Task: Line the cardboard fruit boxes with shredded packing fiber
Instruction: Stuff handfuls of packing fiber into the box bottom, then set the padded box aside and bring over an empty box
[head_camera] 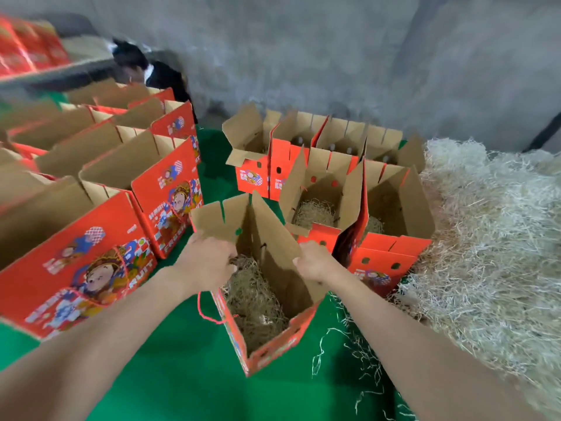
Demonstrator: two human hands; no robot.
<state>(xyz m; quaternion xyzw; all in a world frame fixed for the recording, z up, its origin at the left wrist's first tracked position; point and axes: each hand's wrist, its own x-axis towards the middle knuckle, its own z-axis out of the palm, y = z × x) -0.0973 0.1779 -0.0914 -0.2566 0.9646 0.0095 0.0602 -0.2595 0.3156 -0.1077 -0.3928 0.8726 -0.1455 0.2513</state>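
Nearest left box [76, 268], red printed face: white capitals "RUIT" run up the right edge beside the cartoon figure; the letter before them is unclear.
Second left box [170, 202], red printed face: white capitals reading "FRESH" run along the lower right edge.
Both left boxes, white Chinese characters: blurred, not legible.
Rear centre box [252, 177], round emblem: lettering too small to read.
Front centre box [273, 350], red rim: pale lettering, smeared, not legible.

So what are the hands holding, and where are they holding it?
Both hold the open red box: the left hand grips its left top flap, the right hand its right flap.
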